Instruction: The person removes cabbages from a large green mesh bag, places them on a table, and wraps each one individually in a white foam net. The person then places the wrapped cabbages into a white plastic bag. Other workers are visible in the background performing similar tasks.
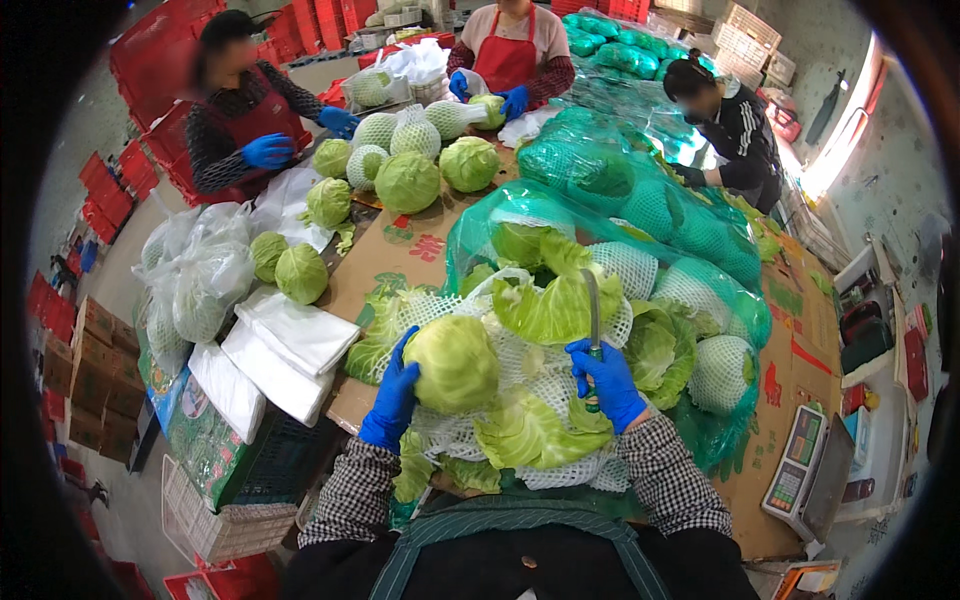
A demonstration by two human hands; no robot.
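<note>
My left hand (396, 394), in a blue glove, holds the left side of a pale green cabbage head (456, 364). In my blue-gloved right hand (611, 379) is a knife with a green handle (593, 390), its narrow curved blade (594, 300) pointing away from me. White foam net sleeves (442, 435) and loose cabbage leaves (529, 435) lie under and around the cabbage. A large loose leaf (559, 300) lies beyond it, left of the blade. To the right and behind, a green plastic bag (480, 225) holds cabbages in foam nets (720, 375).
Trimmed cabbages (406, 182), knotted clear bags (199, 262) and stacked white bags (289, 337) occupy the table's left side. A digital scale (799, 465) stands at right. Across the table are co-workers (240, 120), (514, 52), (727, 127). A white crate (225, 529) sits below left.
</note>
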